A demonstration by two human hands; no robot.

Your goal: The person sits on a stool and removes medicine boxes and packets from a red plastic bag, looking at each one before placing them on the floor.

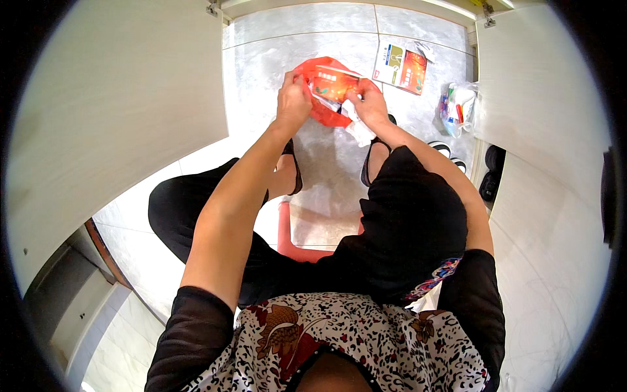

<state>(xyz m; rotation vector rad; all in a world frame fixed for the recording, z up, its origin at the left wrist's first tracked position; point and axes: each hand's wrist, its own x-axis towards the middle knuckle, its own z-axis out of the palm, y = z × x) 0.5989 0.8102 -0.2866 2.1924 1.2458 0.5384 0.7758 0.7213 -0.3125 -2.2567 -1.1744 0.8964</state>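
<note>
Between my two hands hangs a red plastic bag [327, 116], its mouth spread wide. My left hand [294, 99] grips the bag's left rim. At the opposite rim, my right hand [370, 104] pinches the red plastic. Inside the bag lies an orange printed packet [332, 84] with writing and green leaf shapes. Crumpled white tissue-like material [361, 133] sticks out over the near right edge, under my right hand. The lower contents of the bag are hidden.
On the tiled floor lie white-and-orange printed boxes [400, 68] and a clear plastic bag of small items [458, 109]. Cabinet doors stand open at left [122, 88] and right [534, 88]. Black-and-white shoes [441, 148] sit at right. Beneath me is a pink stool [296, 250].
</note>
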